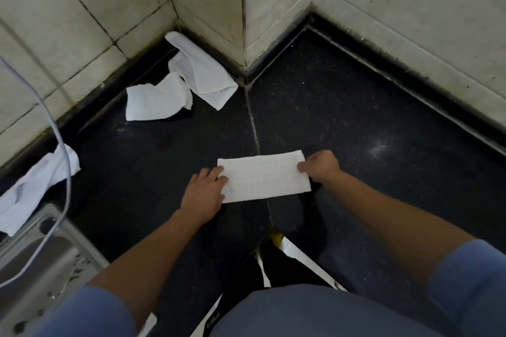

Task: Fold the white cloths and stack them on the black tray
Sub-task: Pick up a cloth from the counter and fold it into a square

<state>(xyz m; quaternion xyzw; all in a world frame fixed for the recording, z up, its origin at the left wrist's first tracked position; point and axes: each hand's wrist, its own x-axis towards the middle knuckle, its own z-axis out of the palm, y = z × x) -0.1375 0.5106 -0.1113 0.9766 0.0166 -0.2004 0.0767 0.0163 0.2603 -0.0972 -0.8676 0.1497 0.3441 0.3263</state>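
Folded white cloth (pixel 264 176): flat rectangle on black speckled countertop (pixel 369 131), across its seam. Left hand (pixel 204 190) pinches left short edge, fingers curled. Right hand (pixel 321 166) pinches right edge, thumb on top. Crumpled white cloths (pixel 191 76) in tiled corner, well apart. Another crumpled cloth (pixel 30 191) beside steel sink (pixel 41 254), under grey cable (pixel 64 156).

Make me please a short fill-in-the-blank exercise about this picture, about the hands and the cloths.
1. The left hand and the right hand hold one cloth that is not crumpled but neatly ____.
2. The counter under it is ____ in colour.
3. The crumpled cloths farther back are ____ in colour.
4. A grey cable hangs over another cloth on the picture's ____ side.

Missing words: folded; black; white; left.
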